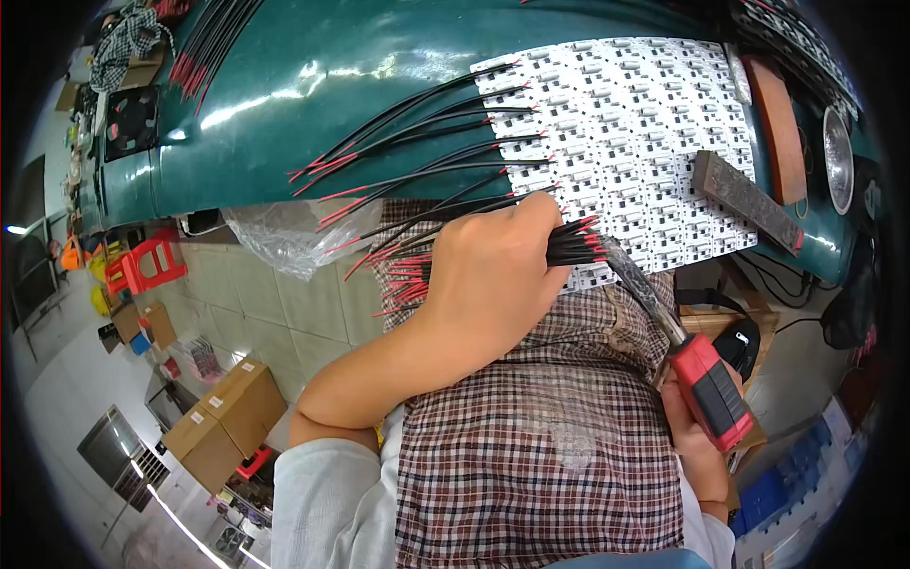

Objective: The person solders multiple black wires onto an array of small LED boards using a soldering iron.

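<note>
A bundle of thin black wires point(575, 248) with red ends is gripped in my left hand point(498, 275), whose fingers are closed round it at the near left edge of a white circuit board panel point(654, 123). My right hand point(697, 422) is wrapped round the red and black handle of a soldering iron point(709, 391). The iron's dark tip is near the bundle's red ends, over the panel; whether they touch, I cannot tell. Rows of small components cover the panel. Along its left edge, several black wires point(427, 114) stick out to the left.
A grey metal bar point(749, 201) lies across the panel's right side. Beyond it are a reddish-brown block point(775, 128) and a round metal dish point(838, 159). More wires point(213, 47) lie at the far left of the green table point(284, 123). Cardboard boxes point(223, 417) stand on the floor.
</note>
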The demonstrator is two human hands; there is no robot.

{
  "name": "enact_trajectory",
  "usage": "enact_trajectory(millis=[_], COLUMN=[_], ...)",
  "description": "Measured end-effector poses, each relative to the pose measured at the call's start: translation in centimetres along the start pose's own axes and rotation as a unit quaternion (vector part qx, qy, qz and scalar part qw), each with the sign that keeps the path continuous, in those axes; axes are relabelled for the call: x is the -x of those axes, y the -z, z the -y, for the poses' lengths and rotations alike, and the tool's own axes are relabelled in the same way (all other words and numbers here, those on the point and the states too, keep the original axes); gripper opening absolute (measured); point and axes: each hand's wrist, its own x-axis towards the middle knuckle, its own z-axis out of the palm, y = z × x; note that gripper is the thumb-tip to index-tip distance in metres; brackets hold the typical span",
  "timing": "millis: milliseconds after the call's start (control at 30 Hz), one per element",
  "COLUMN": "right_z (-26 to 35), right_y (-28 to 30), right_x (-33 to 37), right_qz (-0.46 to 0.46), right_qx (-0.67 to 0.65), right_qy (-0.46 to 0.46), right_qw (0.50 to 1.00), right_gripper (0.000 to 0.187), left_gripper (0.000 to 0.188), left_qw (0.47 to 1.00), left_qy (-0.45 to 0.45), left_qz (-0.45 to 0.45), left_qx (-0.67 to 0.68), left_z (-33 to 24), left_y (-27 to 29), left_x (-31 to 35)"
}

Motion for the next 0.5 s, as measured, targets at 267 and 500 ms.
enact_trajectory(millis=[267,500], right_z=[-0.1,-0.1], right_y=[-0.6,-0.8], right_x=[-0.5,-0.7], right_qz=[-0.011,-0.008], right_qx=[0.014,0.040], right_qy=[0.035,0.065], right_qw=[0.999,0.997], right_gripper=[0.028,0.025], left_gripper=[0.029,0.030], left_qw=[0.999,0.999], left_qy=[-0.037,-0.036], left_qz=[0.003,0.001], left_qx=[0.001,-0.012], left_z=[1.2,0.8], left_y=[0.6,0.3], left_x=[-0.7,-0.6])
